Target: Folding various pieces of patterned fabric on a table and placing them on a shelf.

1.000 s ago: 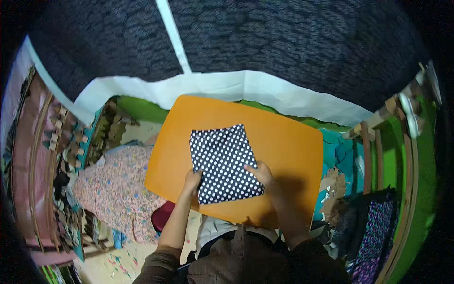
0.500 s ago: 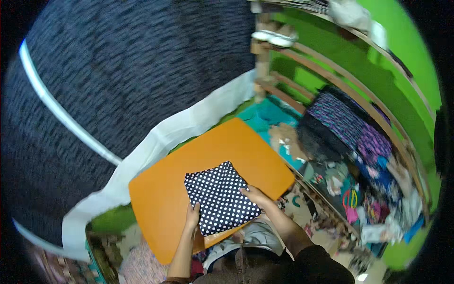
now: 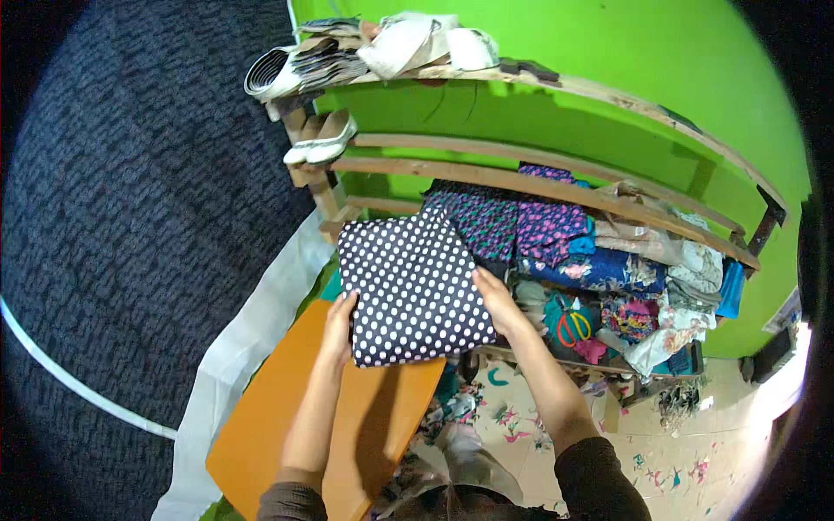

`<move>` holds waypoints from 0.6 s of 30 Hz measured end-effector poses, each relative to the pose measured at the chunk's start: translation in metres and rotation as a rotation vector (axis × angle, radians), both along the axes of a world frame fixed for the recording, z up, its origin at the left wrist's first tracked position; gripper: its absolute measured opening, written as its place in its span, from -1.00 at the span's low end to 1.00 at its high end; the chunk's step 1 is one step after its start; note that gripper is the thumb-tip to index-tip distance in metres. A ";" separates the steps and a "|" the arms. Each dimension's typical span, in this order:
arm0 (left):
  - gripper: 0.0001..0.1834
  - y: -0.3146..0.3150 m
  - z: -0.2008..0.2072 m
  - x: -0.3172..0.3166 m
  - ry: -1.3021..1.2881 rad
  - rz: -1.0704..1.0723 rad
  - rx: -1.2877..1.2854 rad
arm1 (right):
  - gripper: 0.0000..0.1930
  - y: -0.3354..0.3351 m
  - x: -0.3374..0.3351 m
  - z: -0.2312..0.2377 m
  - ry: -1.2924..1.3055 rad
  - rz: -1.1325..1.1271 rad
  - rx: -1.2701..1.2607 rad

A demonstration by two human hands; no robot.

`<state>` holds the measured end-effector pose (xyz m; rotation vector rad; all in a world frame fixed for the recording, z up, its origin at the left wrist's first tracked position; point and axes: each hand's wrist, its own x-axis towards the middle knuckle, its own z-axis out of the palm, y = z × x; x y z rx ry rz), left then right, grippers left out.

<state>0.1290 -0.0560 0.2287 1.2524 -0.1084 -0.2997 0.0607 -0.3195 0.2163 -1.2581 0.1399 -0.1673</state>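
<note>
A folded black cloth with white polka dots (image 3: 417,291) is held up between my two hands. My left hand (image 3: 340,326) grips its left edge, thumb on top and the other fingers hidden beneath. At the right edge my right hand (image 3: 497,300) holds it the same way. Below and to the left lies an orange tabletop (image 3: 295,417), with the cloth raised over its far end. Folded fabrics, a patterned purple-and-black pile (image 3: 482,226) among them, sit on the rack just beyond the cloth.
A wooden rack (image 3: 565,187) runs along the green wall, with shoes (image 3: 321,139) and stacked papers (image 3: 326,61) at its left end. Red and yellow scissors (image 3: 573,328) lie among fabrics on the lower shelf. Scraps litter the tiled floor (image 3: 651,443). A dark textured curtain (image 3: 156,217) hangs left.
Both hands have lifted the dotted cloth off the orange tabletop and carried it forward toward the rack. My view has turned right, bringing more of the rack and floor into sight.
</note>
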 end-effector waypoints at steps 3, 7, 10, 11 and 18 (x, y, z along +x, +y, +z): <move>-0.66 -0.052 0.027 0.038 -0.053 -0.059 -0.011 | -0.63 -0.047 0.028 0.020 -0.012 -0.043 0.037; -0.61 -0.100 0.023 0.096 0.029 -0.130 0.011 | -0.68 -0.095 0.065 0.018 -0.005 -0.031 0.138; -0.48 -0.130 0.026 0.105 0.061 -0.081 0.087 | -0.68 -0.116 0.083 0.014 0.053 -0.054 0.138; -0.45 -0.134 0.023 0.111 0.048 -0.116 0.081 | -0.67 -0.123 0.087 0.011 0.054 -0.068 0.144; -0.47 -0.137 0.031 0.147 -0.178 -0.157 -0.137 | -0.59 -0.139 0.108 0.018 -0.187 0.042 0.142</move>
